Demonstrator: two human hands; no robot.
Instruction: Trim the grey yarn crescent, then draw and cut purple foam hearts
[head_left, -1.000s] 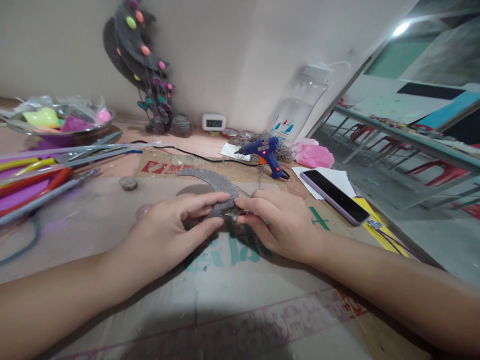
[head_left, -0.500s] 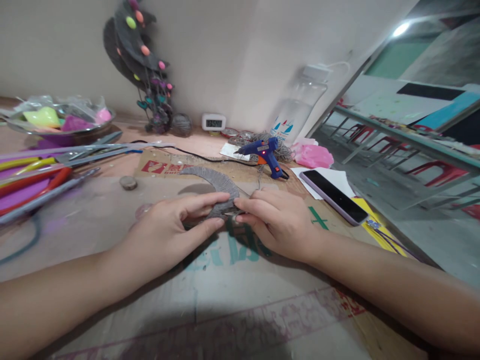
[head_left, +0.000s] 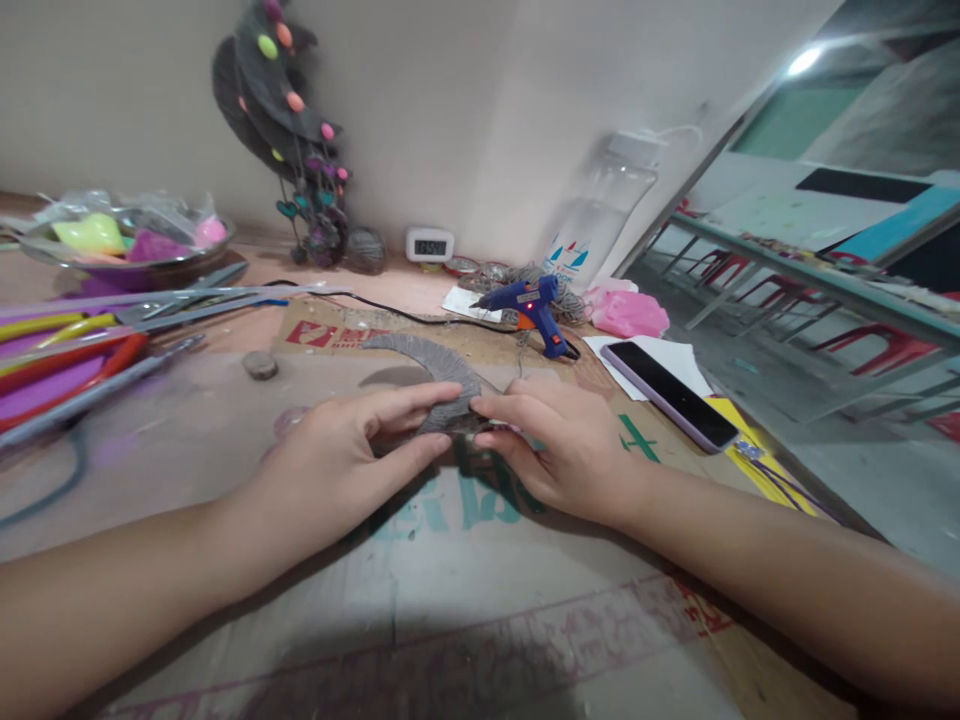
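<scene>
Our view had shifted slightly; our left hand (head_left: 337, 445), half-closed, held the grey crescent (head_left: 438, 364) while our right hand (head_left: 566, 440) pinched its edge, work seemingly needing steady support

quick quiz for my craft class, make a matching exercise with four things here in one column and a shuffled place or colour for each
1. crescent
2. glue gun
3. phone
4. clock

A. blue and orange
B. white, by the wall
C. grey, in the left hand and right hand
D. in a purple case

Pairs: 1-C, 2-A, 3-D, 4-B
</scene>
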